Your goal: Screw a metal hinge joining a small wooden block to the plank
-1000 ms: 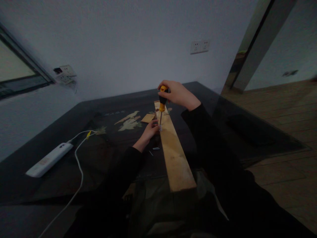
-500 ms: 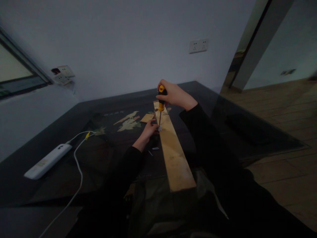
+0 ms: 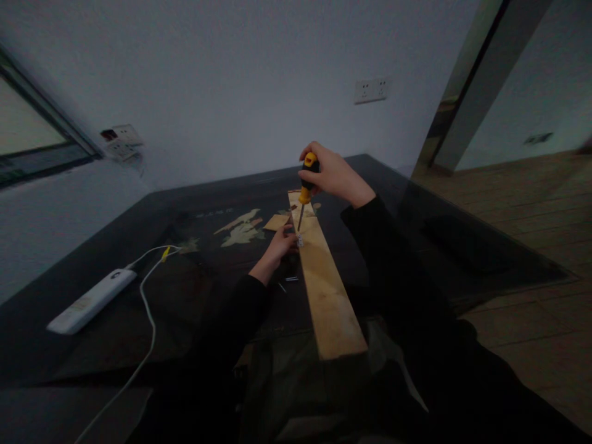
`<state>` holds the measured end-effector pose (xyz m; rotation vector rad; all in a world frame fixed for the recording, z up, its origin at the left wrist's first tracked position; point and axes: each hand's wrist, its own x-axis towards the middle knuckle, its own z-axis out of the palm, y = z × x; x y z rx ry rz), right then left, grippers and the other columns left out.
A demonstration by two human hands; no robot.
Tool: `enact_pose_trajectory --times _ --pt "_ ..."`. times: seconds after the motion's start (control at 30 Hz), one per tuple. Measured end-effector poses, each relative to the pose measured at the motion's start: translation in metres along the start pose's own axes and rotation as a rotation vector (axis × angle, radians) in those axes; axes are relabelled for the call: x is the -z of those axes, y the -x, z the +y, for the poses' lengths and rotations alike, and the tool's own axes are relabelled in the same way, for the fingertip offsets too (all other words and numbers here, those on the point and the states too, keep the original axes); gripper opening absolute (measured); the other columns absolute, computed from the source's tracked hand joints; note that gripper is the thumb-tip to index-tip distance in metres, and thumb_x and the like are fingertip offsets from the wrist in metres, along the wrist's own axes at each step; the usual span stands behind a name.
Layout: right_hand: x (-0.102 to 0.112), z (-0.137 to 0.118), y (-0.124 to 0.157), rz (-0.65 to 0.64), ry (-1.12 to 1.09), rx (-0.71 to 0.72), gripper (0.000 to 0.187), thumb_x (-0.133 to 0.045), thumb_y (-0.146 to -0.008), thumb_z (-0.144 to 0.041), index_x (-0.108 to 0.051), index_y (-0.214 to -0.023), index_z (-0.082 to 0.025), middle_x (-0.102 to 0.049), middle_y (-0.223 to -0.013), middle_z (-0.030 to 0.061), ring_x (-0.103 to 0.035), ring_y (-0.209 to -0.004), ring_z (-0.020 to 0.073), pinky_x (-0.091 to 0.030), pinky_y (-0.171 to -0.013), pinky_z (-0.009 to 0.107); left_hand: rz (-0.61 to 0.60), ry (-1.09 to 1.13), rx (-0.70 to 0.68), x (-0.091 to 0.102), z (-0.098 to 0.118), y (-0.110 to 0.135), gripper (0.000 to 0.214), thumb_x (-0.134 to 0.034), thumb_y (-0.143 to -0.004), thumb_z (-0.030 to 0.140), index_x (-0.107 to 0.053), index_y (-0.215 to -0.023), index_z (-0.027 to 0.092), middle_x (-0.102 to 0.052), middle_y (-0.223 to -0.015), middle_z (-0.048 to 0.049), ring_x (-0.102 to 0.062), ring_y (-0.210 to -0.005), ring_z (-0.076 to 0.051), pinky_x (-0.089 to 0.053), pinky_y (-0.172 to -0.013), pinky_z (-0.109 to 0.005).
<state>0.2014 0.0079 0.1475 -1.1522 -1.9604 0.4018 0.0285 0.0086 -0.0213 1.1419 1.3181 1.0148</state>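
My right hand (image 3: 326,172) is closed round the handle of a yellow and black screwdriver (image 3: 304,196), its shaft pointing down toward a small metal bracket (image 3: 300,239). The bracket sits at the left edge of a long wooden board (image 3: 328,287). At that same edge my left hand (image 3: 281,243) has its fingers bent against the bracket and board; what they grip is partly hidden. A small square wooden piece (image 3: 276,222) lies just beyond my left hand. Several thin screws or nails (image 3: 289,280) rest on the dark table left of the board.
The board runs across the dark table (image 3: 185,296) and past its near edge, over my lap. A white power strip (image 3: 92,301) with a white cable (image 3: 148,314) lies at the left. Wall sockets (image 3: 371,90) are on the wall behind.
My right hand has shifted slightly up and right, tilting the screwdriver more; its tip has risen a little relative to the bracket. My left hand stays in nearly the same place.
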Motion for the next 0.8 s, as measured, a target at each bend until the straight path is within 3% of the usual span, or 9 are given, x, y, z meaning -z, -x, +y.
enact_pose_trajectory --times 0.17,0.37,0.5,0.8 --pt "0.002 0.026 0.007 0.126 -0.168 -0.035 0.031 -0.061 -0.080 -0.027 -0.052 -0.109 -0.022 -0.057 -0.100 0.0035 -0.058 -0.067 0.0114 -0.049 -0.056 0.025 -0.001 -0.020 -0.009 -0.001 0.002 0.003 0.046 -0.062 -0.080 0.017 -0.047 -0.123 0.017 -0.063 -0.090 -0.0060 -0.063 -0.067 -0.013 -0.052 -0.062 -0.025" --pt "0.014 0.072 0.039 0.311 -0.469 -0.169 0.028 -0.062 -0.078 -0.033 -0.049 -0.100 -0.023 -0.057 -0.088 0.0005 -0.059 -0.058 0.0109 -0.051 -0.053 0.028 -0.018 -0.001 -0.018 0.000 0.005 0.008 0.050 -0.067 -0.078 0.014 -0.048 -0.124 0.016 -0.065 -0.096 -0.0090 -0.064 -0.070 -0.013 -0.052 -0.064 -0.025" --pt "0.011 0.099 0.058 0.422 -0.616 -0.252 0.028 -0.063 -0.075 -0.034 -0.047 -0.096 -0.024 -0.057 -0.081 -0.0016 -0.059 -0.053 0.0109 -0.050 -0.050 0.027 -0.025 -0.001 -0.020 0.000 0.007 0.010 0.051 -0.067 -0.077 0.009 -0.048 -0.124 0.015 -0.064 -0.102 -0.0108 -0.065 -0.076 -0.014 -0.053 -0.064 -0.025" --pt "0.001 0.109 0.067 0.507 -0.643 -0.257 0.029 -0.068 -0.071 -0.034 -0.049 -0.091 -0.024 -0.056 -0.079 -0.0029 -0.060 -0.049 0.0108 -0.050 -0.048 0.026 -0.009 -0.023 -0.005 -0.003 0.007 0.008 0.052 -0.062 -0.080 0.005 -0.045 -0.129 0.013 -0.063 -0.107 -0.0129 -0.063 -0.073 -0.012 -0.053 -0.065 -0.026"
